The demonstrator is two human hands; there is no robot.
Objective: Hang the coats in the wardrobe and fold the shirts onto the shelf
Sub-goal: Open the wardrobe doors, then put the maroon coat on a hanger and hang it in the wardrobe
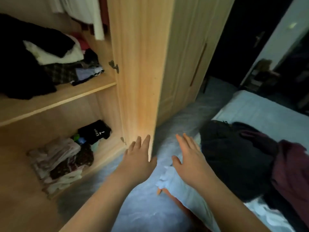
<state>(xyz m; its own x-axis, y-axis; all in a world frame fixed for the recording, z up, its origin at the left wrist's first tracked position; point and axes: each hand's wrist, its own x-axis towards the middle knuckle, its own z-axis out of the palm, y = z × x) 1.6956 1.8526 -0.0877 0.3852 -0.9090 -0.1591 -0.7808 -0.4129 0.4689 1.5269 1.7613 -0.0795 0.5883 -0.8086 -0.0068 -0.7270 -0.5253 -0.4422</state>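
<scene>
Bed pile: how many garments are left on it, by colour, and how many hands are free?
Black garment on the bed: 1
Maroon garment beside it: 1
Free hands, left hand and right hand: 2
Total: 4
The heap may hide more.

A dark coat [234, 158] and a maroon garment [294, 174] are lying heaped together on the pale blue bed [260, 111]. The wardrobe [137, 77] is standing open, its upper shelf [55, 99] carrying jumbled dark and white clothes [50, 54], while pale garments are hanging above.
</scene>
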